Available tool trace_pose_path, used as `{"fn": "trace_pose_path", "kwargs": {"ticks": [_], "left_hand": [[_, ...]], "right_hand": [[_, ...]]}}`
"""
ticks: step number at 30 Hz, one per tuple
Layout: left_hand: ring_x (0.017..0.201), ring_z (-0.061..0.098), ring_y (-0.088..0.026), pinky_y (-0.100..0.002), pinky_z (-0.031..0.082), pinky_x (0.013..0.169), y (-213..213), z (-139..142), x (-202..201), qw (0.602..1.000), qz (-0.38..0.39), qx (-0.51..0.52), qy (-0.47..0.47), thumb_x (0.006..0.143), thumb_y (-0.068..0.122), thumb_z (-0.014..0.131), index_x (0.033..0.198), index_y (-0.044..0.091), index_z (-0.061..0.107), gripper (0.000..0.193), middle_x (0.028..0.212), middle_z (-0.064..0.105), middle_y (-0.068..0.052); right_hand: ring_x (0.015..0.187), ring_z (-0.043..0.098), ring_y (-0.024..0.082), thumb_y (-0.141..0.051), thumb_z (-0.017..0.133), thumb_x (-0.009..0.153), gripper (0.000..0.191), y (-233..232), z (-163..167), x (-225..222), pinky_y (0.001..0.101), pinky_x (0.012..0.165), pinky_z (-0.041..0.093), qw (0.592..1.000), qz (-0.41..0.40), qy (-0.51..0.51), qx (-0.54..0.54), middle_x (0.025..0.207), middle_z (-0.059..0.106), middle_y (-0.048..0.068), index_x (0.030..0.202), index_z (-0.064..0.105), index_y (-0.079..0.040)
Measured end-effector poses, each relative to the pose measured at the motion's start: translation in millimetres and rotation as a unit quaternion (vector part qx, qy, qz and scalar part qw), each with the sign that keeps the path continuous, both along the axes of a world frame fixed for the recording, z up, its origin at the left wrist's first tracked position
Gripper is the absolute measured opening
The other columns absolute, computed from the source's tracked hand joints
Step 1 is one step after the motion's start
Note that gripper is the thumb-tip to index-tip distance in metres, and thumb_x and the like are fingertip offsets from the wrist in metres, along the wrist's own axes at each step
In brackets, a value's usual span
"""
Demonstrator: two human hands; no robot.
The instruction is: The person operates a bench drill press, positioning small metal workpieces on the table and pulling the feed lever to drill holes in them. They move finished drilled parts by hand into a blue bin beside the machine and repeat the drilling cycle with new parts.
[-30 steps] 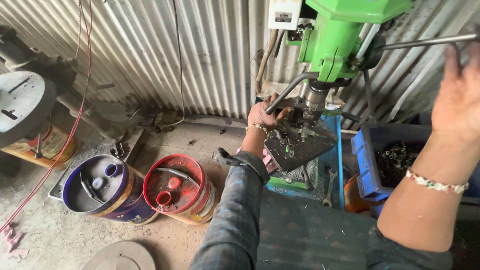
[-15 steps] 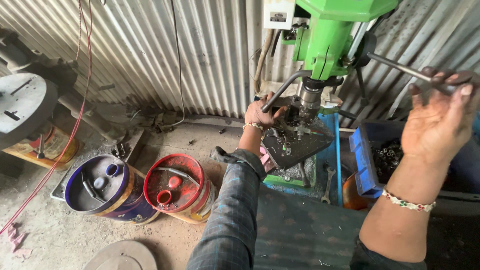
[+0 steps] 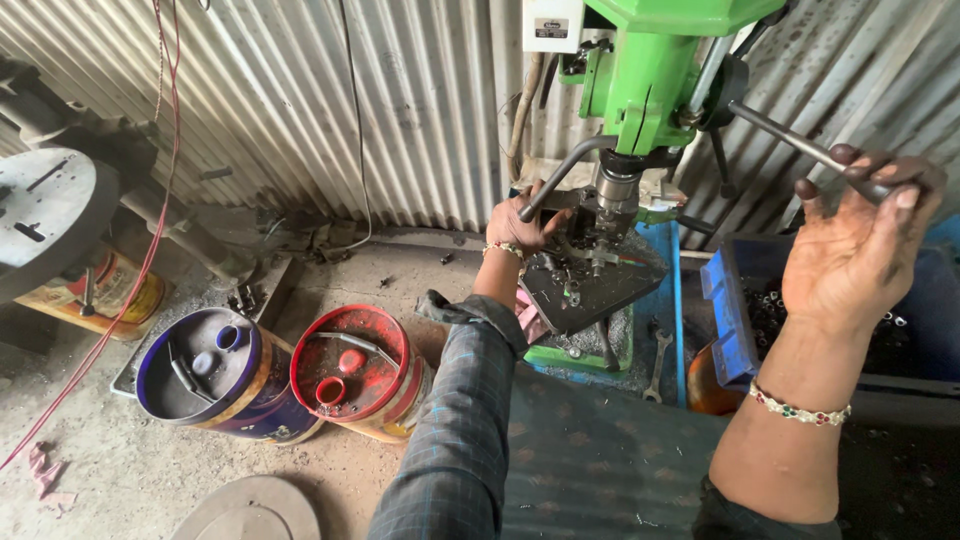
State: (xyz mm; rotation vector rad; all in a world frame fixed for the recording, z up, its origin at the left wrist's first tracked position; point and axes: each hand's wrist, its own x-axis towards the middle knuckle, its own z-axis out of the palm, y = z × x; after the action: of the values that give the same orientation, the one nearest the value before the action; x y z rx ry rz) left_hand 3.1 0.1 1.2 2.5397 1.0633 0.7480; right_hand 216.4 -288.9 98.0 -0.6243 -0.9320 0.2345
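I see the green cast drill press (image 3: 655, 70) over its dark, chip-strewn metal table (image 3: 590, 285). My right hand (image 3: 860, 250) curls loosely around the slim steel feed lever (image 3: 800, 148); my left hand (image 3: 518, 225) grips something small by the table's edge.

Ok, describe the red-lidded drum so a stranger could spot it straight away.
Start at the green drill press and look down left to the floor, where two drums stand side by side. The red-lidded drum is the one nearer the press; its neighbour has a blue-purple lid.
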Motion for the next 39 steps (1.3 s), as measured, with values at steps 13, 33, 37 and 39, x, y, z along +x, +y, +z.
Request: {"fn": "trace_pose_path", "kwargs": {"ticks": [13,33,37,39], "left_hand": [[0.105,0.069,-0.044,-0.051,0.057,0.090,14,-22,4,0.999,0.005,-0.026,0.034,0.086,0.073,0.058,0.142,0.013,0.048,0.083,0.115,0.072,-0.023],[0.104,0.069,-0.044,-0.050,0.057,0.089,11,-20,3,1.000,0.017,-0.008,0.016,0.083,0.073,0.060,0.146,0.011,0.048,0.089,0.114,0.071,-0.024],[0.101,0.069,-0.045,-0.051,0.057,0.085,11,-21,3,1.000,0.011,0.027,-0.010,0.083,0.074,0.061,0.144,0.009,0.048,0.090,0.115,0.070,-0.025],[0.102,0.069,-0.045,-0.051,0.057,0.087,10,-21,3,1.000,0.015,0.003,-0.001,0.083,0.073,0.060,0.143,0.011,0.050,0.087,0.114,0.071,-0.024]], "right_hand": [[0.119,0.056,0.014,-0.028,0.056,0.126,0.018,1,-16,2,0.0365,0.104,0.052,1.000,0.019,0.008,0.017,0.115,0.054,0.002,0.122,0.049,-0.012],[0.125,0.055,0.015,-0.030,0.058,0.125,0.018,4,-16,-9,0.0385,0.106,0.052,1.000,0.012,0.008,0.025,0.116,0.053,0.001,0.125,0.049,-0.014],[0.125,0.055,0.016,-0.029,0.058,0.126,0.017,3,-19,-10,0.0386,0.107,0.052,0.999,0.016,0.010,0.027,0.115,0.054,0.001,0.124,0.049,-0.014],[0.126,0.056,0.016,-0.029,0.057,0.126,0.018,3,-21,-10,0.0385,0.107,0.052,0.999,0.017,0.010,0.027,0.115,0.054,0.001,0.123,0.049,-0.014]]}}
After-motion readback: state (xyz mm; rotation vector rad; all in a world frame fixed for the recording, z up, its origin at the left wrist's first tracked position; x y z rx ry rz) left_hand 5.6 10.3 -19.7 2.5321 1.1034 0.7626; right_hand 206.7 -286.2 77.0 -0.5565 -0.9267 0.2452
